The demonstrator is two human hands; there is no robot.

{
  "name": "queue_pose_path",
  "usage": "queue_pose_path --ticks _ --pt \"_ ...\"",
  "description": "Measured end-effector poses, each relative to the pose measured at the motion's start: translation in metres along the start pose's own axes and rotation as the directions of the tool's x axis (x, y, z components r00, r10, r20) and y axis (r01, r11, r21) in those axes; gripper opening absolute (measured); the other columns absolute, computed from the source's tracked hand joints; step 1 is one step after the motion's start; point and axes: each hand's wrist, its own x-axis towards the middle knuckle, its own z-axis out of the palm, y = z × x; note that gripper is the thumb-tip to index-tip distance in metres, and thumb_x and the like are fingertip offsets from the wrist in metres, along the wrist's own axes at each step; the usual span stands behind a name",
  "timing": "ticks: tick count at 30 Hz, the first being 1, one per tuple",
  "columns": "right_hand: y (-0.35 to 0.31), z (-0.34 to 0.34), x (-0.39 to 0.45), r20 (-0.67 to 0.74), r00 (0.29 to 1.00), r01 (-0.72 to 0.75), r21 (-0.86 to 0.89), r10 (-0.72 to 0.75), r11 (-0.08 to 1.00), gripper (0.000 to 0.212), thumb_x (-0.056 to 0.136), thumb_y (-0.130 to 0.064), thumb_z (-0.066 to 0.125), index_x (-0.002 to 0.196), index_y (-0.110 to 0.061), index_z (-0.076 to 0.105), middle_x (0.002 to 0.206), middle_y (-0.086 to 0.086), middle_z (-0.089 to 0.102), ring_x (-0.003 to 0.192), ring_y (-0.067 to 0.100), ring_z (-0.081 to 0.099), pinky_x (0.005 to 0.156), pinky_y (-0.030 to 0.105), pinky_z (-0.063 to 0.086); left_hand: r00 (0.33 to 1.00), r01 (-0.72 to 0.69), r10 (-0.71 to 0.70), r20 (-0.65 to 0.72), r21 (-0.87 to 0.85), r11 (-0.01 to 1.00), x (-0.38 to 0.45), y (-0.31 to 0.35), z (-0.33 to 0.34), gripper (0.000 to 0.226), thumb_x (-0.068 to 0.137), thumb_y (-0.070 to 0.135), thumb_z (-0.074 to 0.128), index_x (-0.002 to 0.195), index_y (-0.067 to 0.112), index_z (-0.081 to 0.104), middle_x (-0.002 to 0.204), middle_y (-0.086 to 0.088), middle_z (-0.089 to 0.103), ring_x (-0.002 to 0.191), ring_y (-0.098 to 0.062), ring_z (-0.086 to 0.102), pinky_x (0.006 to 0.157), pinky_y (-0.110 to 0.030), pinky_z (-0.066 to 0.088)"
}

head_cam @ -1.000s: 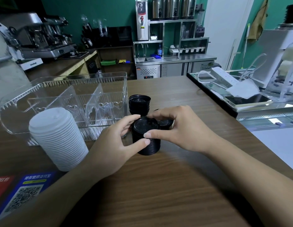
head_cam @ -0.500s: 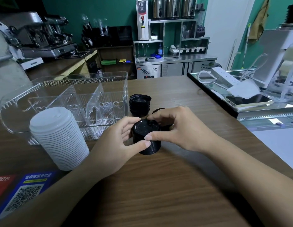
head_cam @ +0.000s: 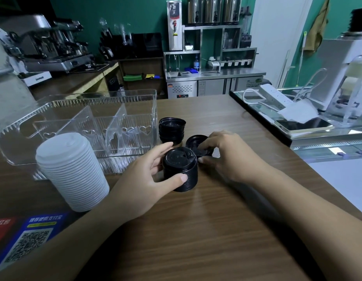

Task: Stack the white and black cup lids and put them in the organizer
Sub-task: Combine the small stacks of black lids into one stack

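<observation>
A stack of black lids [head_cam: 181,169] stands on the wooden counter [head_cam: 196,230]; my left hand [head_cam: 147,179] grips it, thumb at the front and fingers behind. To its right, my right hand [head_cam: 226,155] pinches a loose black lid [head_cam: 196,142] that lies on the counter. Behind them stands a second, shorter stack of upturned black lids [head_cam: 172,130]. A tall stack of white lids [head_cam: 72,171] stands at the left. The clear plastic organizer [head_cam: 54,110] with dividers lies behind it, and nothing is in it.
Stickers with a QR code [head_cam: 26,240] lie at the counter's near left. A glass-topped side counter at the right carries a phone [head_cam: 303,125], a power strip [head_cam: 275,96] and cables. An espresso machine [head_cam: 50,43] stands far left.
My right hand has come off the top of the held black stack and moved right onto the loose lid. My left hand still holds the stack in the same place.
</observation>
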Motion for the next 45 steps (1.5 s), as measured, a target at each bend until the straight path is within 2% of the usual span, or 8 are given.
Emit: queue_pose_path --ticks 5,10,14,21,24,32,40,45 --pt "0.000 0.010 0.001 0.006 1.000 0.020 -0.162 -0.019 0.987 0.023 0.094 -0.040 0.086 0.115 -0.033 0.085 0.114 -0.004 0.074 0.111 0.028 0.061 0.097 0.044 0.041 1.000 -0.003 0.003 0.007 0.006 1.000 -0.001 0.001 0.000 0.077 0.097 0.051 0.087 0.166 0.042 0.053 0.154 0.031 0.066 0.147 0.013 0.055 0.129 -0.033 0.046" --pt "0.000 0.016 0.004 -0.024 0.998 0.057 -0.236 -0.064 0.970 0.003 0.093 -0.030 0.082 0.096 -0.030 0.083 0.100 -0.007 0.073 0.102 0.027 0.061 0.092 0.045 0.040 1.000 -0.014 0.014 0.025 0.011 1.000 0.000 0.000 -0.002 0.079 0.091 0.066 0.080 0.163 0.047 0.055 0.154 0.031 0.067 0.150 0.006 0.057 0.130 -0.042 0.047" --pt "-0.001 0.015 0.005 -0.016 0.999 0.040 -0.266 -0.045 0.963 0.004 0.092 -0.032 0.082 0.093 -0.029 0.080 0.098 -0.007 0.072 0.101 0.026 0.061 0.090 0.044 0.039 0.999 -0.017 0.016 0.048 0.006 1.000 -0.001 -0.001 0.000 0.081 0.090 0.069 0.079 0.163 0.049 0.053 0.157 0.029 0.064 0.152 0.003 0.055 0.130 -0.042 0.047" --pt "0.003 0.013 0.004 -0.053 0.998 -0.035 -0.095 0.030 0.995 0.017 0.086 -0.040 0.092 0.088 -0.030 0.077 0.091 -0.012 0.071 0.099 0.022 0.063 0.088 0.040 0.035 0.999 -0.025 0.025 0.041 0.004 1.000 -0.001 -0.002 0.002 0.079 0.089 0.066 0.081 0.162 0.048 0.055 0.155 0.028 0.066 0.151 0.004 0.056 0.129 -0.042 0.048" --pt "0.006 0.010 0.003 -0.082 0.996 -0.039 0.058 0.044 0.998 0.015 0.088 -0.039 0.092 0.084 -0.029 0.081 0.085 -0.016 0.072 0.090 0.020 0.067 0.095 0.049 0.050 0.999 -0.024 0.024 0.040 0.000 1.000 -0.001 -0.002 0.003 0.079 0.088 0.067 0.081 0.161 0.049 0.056 0.155 0.028 0.066 0.151 0.004 0.057 0.129 -0.042 0.049" --pt "-0.003 -0.011 0.003 -0.273 0.961 0.003 0.180 0.047 0.984 0.013 0.095 -0.038 0.087 0.086 -0.030 0.084 0.091 -0.015 0.076 0.093 0.016 0.067 0.093 0.058 0.052 0.999 -0.030 0.031 0.019 -0.058 0.998 -0.001 0.000 0.003 0.088 0.085 0.072 0.082 0.164 0.045 0.053 0.157 0.029 0.064 0.147 0.009 0.058 0.128 -0.040 0.048" --pt "-0.048 -0.026 -0.010 -0.408 0.899 0.273 0.245 -0.157 0.930 0.007 0.100 -0.026 0.086 0.098 -0.020 0.087 0.099 -0.010 0.077 0.096 0.023 0.068 0.092 0.051 0.050 0.996 -0.085 0.075 -0.058 -0.200 0.976 0.000 0.011 -0.003 0.071 0.100 0.053 0.077 0.164 0.029 0.057 0.154 0.017 0.071 0.147 -0.001 0.063 0.127 -0.040 0.050" --pt "-0.065 -0.027 -0.015 -0.407 0.850 0.453 0.244 -0.334 0.857 0.008 0.099 -0.014 0.086 0.101 -0.007 0.088 0.101 0.002 0.076 0.095 0.023 0.067 0.086 0.031 0.051 0.986 -0.166 0.149 -0.074 -0.335 0.928 0.000 0.018 -0.005 0.045 0.110 0.036 0.068 0.150 0.015 0.064 0.145 0.002 0.078 0.142 -0.017 0.071 0.115 -0.031 0.056"
